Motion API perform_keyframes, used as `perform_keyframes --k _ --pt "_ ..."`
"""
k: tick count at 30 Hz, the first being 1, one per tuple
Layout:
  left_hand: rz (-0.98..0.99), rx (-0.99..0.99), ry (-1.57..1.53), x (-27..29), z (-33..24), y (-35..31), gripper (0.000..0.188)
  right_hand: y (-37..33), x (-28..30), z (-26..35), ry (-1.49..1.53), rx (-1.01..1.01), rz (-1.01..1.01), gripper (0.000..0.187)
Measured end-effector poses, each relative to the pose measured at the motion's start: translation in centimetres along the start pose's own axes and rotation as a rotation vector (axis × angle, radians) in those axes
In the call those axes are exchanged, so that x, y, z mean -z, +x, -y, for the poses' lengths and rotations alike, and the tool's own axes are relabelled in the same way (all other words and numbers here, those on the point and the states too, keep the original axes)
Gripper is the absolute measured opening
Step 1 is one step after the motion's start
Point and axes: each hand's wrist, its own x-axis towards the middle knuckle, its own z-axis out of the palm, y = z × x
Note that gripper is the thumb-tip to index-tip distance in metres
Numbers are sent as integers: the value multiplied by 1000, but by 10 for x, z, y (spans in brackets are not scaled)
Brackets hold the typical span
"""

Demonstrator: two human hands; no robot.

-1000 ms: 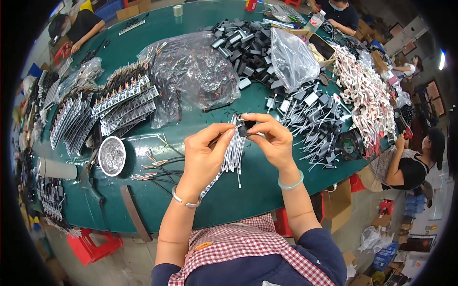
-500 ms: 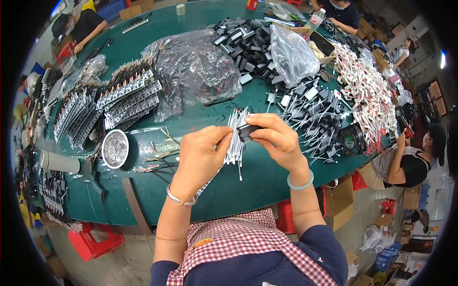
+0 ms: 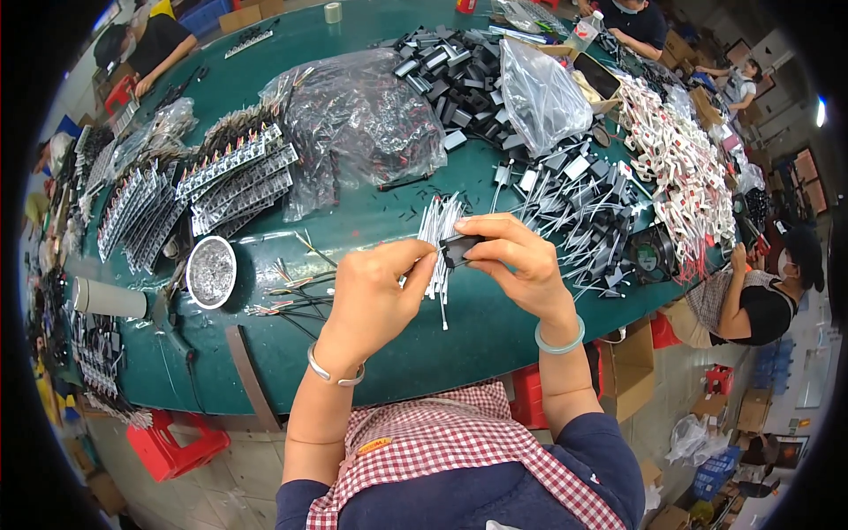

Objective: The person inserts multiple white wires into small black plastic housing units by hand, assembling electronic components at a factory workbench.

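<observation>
Between the thumb and fingers of my right hand (image 3: 521,261) is a small black plastic housing (image 3: 458,250). My left hand (image 3: 380,287) is closed in a pinch at the housing's left side; what its fingertips hold is hidden. Under and behind both hands lies a bundle of thin white strips (image 3: 439,221), which look like cable ties. To the right spreads a pile of black housings with white strips (image 3: 579,199) sticking out of them. Small black bits (image 3: 415,205) are scattered just beyond the bundle.
Left stand a white bowl (image 3: 212,272), a pale cylinder (image 3: 109,298) and stacks of small circuit boards (image 3: 234,172). Beyond lie a clear plastic bag (image 3: 362,124) and loose black housings (image 3: 459,75). White connectors (image 3: 676,159) are heaped far right. Loose wires (image 3: 296,296) lie beside my left hand.
The white strip that hung below my left hand towards the wrist no longer shows. Both hands stay at the housing, which has turned slightly. At the far right, a person has shifted.
</observation>
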Motion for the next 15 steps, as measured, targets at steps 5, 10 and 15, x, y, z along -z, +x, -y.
perform_keyframes --k 5,10,15 --pt "170 309 -211 7 5 4 8 -1 2 1 -64 111 35 20" --pt "203 492 -471 1 17 0 10 -3 0 5 -157 129 36 21" --pt "78 259 -174 -7 7 -8 12 -8 0 3 -105 98 43 21"
